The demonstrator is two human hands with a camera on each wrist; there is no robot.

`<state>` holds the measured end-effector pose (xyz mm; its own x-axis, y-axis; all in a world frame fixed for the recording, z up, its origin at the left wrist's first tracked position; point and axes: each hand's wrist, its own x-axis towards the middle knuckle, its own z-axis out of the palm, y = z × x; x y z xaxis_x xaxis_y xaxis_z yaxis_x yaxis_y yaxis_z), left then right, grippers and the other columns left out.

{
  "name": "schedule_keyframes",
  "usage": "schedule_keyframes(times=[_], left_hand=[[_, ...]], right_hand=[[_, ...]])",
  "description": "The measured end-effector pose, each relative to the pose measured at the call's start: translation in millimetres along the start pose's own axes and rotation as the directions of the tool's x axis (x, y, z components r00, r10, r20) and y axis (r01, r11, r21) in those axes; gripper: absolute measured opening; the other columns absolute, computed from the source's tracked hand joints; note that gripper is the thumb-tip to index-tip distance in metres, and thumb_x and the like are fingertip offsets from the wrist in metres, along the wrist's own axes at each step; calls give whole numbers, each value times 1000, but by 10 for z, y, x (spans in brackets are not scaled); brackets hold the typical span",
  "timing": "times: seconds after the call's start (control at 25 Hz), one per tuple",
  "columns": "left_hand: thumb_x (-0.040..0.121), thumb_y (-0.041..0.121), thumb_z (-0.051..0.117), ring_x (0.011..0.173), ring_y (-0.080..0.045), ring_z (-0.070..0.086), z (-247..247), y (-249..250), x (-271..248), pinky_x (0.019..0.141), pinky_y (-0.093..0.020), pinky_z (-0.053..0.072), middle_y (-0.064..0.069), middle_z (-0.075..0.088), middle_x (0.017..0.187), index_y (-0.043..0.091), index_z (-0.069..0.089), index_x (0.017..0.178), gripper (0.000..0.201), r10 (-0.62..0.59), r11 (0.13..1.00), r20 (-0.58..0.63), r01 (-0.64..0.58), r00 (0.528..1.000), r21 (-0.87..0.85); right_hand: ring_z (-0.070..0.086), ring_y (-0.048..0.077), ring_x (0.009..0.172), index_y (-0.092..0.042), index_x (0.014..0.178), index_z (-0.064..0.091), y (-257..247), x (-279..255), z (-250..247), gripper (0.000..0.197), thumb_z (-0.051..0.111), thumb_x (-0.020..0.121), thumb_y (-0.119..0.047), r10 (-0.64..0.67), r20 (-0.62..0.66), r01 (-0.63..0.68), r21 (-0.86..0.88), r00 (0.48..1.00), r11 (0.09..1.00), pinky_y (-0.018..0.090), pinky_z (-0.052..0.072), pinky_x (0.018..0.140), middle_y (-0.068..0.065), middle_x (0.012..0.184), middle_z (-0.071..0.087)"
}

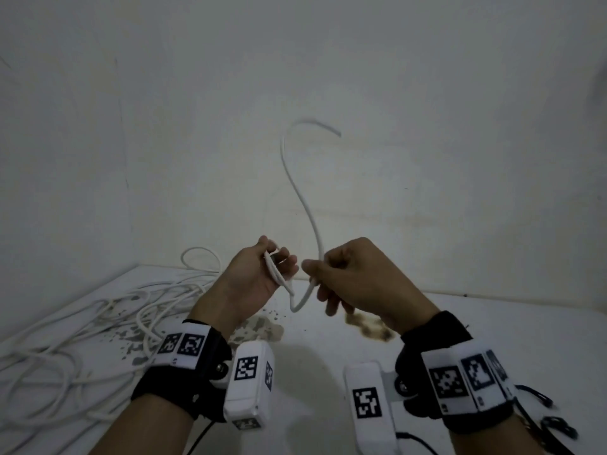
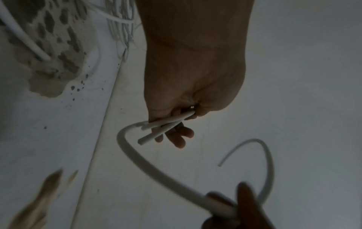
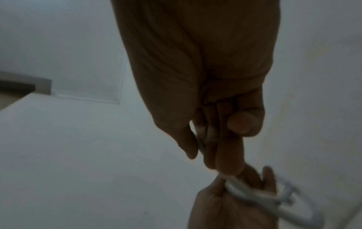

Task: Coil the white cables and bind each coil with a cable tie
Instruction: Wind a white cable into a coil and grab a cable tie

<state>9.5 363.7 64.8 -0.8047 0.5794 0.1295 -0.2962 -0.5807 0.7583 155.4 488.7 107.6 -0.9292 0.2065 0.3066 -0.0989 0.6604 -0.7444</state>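
I hold one white cable [image 1: 300, 192] up in front of the wall with both hands. My left hand [image 1: 262, 274] grips a few short folds of it [image 2: 166, 124] in curled fingers, with one cut end sticking out. From there the cable dips in a small loop to my right hand [image 1: 341, 274], which pinches it between thumb and fingers [image 3: 225, 147]. Past the right hand the free end rises in a long curve and hooks over at the top [image 1: 312, 123]. No cable tie shows in any view.
A tangled heap of white cables [image 1: 98, 323] lies on the white table [image 1: 492, 339] at the left, reaching the wall corner. Brown stains [image 1: 371, 326] mark the table below my hands. Black straps [image 1: 545, 418] lie at the right edge.
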Motion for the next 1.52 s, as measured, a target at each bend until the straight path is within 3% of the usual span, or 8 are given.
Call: schedule_keyframes(times=[0.16, 0.32, 0.52, 0.92, 1.08, 1.24, 1.36, 1.52], left_hand=[[108, 32, 28, 55, -20, 54, 125, -99, -128, 65, -33, 50, -7, 53, 58, 10, 59, 66, 56, -159, 934, 180, 88, 971, 347], [100, 33, 41, 49, -13, 47, 277, -160, -188, 56, -25, 46, 3, 48, 54, 20, 58, 57, 48, -298, 914, 277, 190, 913, 358], [104, 39, 37, 38, -6, 17, 302, -149, -192, 38, -19, 24, 8, 24, 51, 19, 44, 73, 37, -279, 847, 121, 185, 953, 498], [91, 57, 56, 43, -11, 14, 350, -164, -217, 42, -22, 18, 6, 17, 54, 22, 39, 69, 45, -174, 713, 2, 124, 985, 691], [90, 55, 59, 39, -9, 11, 314, -84, -195, 38, -21, 12, 7, 15, 50, 23, 34, 64, 48, -140, 802, -2, 115, 990, 586], [91, 52, 58, 35, -7, 11, 229, 35, -171, 36, -19, 11, 8, 15, 46, 23, 33, 62, 48, -126, 869, 1, 110, 992, 482], [92, 51, 56, 34, -6, 11, 204, 57, -162, 35, -19, 11, 9, 15, 45, 23, 33, 63, 47, -116, 890, -7, 107, 993, 442], [93, 52, 54, 34, -7, 11, 169, 117, -160, 35, -20, 12, 8, 15, 45, 24, 32, 64, 46, -75, 902, -35, 83, 997, 424]], right_hand=[[69, 25, 57, 14, 86, 68, -8, 42, 148, 43, 66, 96, -27, 23, -38, -8, 374, 999, 927, 26, 49, 44, 19, 72, 73], [70, 21, 58, 16, 94, 66, 86, 110, 172, 35, 69, 93, -19, 157, -70, -71, 665, 985, 744, 25, 56, 49, 18, 72, 71], [69, 22, 57, 0, 76, 65, 221, 159, 82, 26, 76, 88, -20, 233, -306, 0, 605, 923, 796, 29, 53, 48, 10, 68, 70], [74, 21, 70, -13, 117, 35, 328, 226, 68, 58, 80, 82, -7, 264, -439, 96, 643, 859, 759, 28, 57, 62, 18, 87, 73], [72, 14, 95, -20, 122, 53, 445, 216, -101, 50, 82, 81, -16, 150, -327, 34, 497, 933, 867, 32, 59, 71, 0, 106, 74], [73, 15, 79, -23, 97, 74, 750, 252, -303, 23, 81, 76, -17, 153, -411, -131, 82, 899, 988, 31, 55, 67, -5, 83, 77], [67, 23, 82, -22, 90, 71, 907, 231, -307, 20, 69, 90, -42, 190, -439, -353, -326, 878, 877, 31, 53, 73, 2, 88, 71], [64, 23, 62, -18, 87, 69, 831, 182, -410, 28, 57, 99, -39, 214, -379, -304, -198, 901, 932, 35, 58, 62, 7, 82, 70]])
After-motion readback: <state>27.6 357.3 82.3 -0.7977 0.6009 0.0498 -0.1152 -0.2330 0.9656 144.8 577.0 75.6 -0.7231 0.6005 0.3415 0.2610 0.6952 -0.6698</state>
